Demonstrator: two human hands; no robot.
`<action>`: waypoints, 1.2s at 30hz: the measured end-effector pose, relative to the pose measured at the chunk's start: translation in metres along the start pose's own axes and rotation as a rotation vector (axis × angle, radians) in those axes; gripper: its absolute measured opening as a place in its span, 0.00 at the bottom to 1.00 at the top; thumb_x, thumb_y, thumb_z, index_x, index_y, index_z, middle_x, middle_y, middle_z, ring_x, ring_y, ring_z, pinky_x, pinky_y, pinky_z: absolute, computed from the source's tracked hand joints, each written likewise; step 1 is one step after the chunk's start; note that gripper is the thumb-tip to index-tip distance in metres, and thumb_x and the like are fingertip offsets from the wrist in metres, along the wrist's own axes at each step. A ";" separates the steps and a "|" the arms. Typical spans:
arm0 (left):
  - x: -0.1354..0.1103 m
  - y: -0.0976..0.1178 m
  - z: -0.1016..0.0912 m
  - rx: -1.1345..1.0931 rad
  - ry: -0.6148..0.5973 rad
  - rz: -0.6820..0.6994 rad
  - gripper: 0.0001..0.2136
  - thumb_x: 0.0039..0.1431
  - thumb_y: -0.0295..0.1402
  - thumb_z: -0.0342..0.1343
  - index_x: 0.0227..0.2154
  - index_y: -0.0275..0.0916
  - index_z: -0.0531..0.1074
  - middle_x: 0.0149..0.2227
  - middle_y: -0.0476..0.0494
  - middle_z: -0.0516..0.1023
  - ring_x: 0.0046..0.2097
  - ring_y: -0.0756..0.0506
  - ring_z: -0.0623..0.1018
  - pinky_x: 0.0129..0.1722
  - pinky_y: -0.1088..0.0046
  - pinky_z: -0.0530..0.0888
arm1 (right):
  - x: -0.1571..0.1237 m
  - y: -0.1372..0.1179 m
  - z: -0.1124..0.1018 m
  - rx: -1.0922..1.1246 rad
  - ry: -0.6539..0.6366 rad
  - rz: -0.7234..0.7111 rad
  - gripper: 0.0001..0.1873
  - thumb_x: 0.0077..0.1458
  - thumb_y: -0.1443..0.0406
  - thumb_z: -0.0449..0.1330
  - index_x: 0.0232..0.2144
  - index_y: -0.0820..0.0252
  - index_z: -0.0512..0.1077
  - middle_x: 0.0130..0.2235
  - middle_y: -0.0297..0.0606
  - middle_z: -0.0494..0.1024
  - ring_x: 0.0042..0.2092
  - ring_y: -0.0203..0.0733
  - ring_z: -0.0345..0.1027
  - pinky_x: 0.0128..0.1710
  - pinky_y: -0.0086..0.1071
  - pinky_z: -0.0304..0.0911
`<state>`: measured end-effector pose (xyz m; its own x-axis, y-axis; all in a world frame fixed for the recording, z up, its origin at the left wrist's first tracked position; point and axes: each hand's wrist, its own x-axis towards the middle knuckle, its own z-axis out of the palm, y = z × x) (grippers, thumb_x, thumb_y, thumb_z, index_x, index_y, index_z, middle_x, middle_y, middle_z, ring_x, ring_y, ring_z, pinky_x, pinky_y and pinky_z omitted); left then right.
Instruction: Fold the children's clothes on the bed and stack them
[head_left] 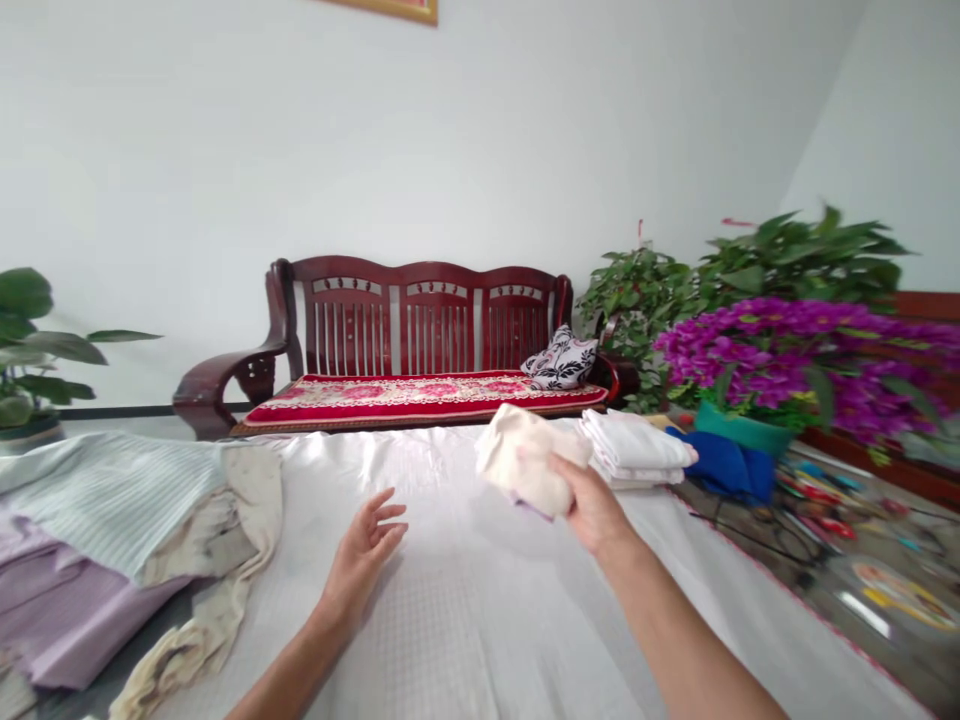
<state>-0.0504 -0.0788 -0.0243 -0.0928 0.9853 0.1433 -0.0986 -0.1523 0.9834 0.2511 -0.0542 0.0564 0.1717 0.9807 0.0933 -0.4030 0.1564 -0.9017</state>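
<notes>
My right hand (589, 500) grips a folded cream cloth (525, 458) by its near right side, raised over the white sheet (420, 610). A bit of lilac shows along the cloth's lower edge. Just beyond it, at the sheet's far right, lies a stack of folded white cloths (637, 445). My left hand (369, 532) hovers over the middle of the sheet, fingers apart and holding nothing. To its left is a loose heap with a pale green striped cloth (127, 490), a lilac cloth (75, 600) and a crumpled cream garment (251, 520).
Behind the sheet stands a dark red wooden bench (435, 310) with a patterned cushion (561, 358). At right are purple flowers (795, 350) in a green pot (742, 428), a blue cloth (731, 465) and scattered small items. A leafy plant (37, 350) stands at far left.
</notes>
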 end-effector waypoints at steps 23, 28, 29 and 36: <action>-0.001 -0.013 0.012 0.111 -0.044 -0.104 0.20 0.44 0.47 0.68 0.36 0.39 0.79 0.32 0.46 0.81 0.35 0.46 0.78 0.38 0.72 0.74 | 0.129 -0.084 -0.212 -1.692 0.217 -0.822 0.31 0.50 0.69 0.53 0.57 0.56 0.71 0.53 0.46 0.78 0.53 0.55 0.71 0.55 0.46 0.65; -0.003 -0.011 0.013 0.108 -0.042 -0.118 0.20 0.43 0.48 0.68 0.35 0.39 0.79 0.31 0.47 0.81 0.35 0.46 0.78 0.37 0.73 0.73 | 0.116 -0.075 -0.206 -1.710 0.059 -0.866 0.34 0.47 0.72 0.53 0.59 0.57 0.69 0.57 0.46 0.75 0.59 0.54 0.67 0.60 0.49 0.61; -0.003 -0.011 0.013 0.108 -0.043 -0.117 0.20 0.43 0.48 0.68 0.35 0.40 0.79 0.31 0.47 0.81 0.35 0.46 0.77 0.37 0.73 0.73 | 0.114 -0.072 -0.207 -1.717 0.007 -0.842 0.35 0.46 0.73 0.53 0.58 0.57 0.69 0.58 0.45 0.74 0.59 0.53 0.66 0.61 0.49 0.60; -0.003 -0.010 0.012 0.122 -0.074 -0.114 0.19 0.44 0.48 0.67 0.34 0.39 0.79 0.29 0.48 0.79 0.34 0.46 0.76 0.35 0.73 0.70 | 0.136 -0.095 -0.213 -1.573 -0.148 -0.500 0.31 0.42 0.70 0.55 0.52 0.60 0.76 0.56 0.46 0.77 0.57 0.55 0.71 0.55 0.45 0.67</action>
<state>-0.0368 -0.0796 -0.0331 -0.0141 0.9994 0.0331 0.0171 -0.0328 0.9993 0.5038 0.0389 0.0648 -0.1220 0.8896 0.4402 0.9224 0.2654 -0.2806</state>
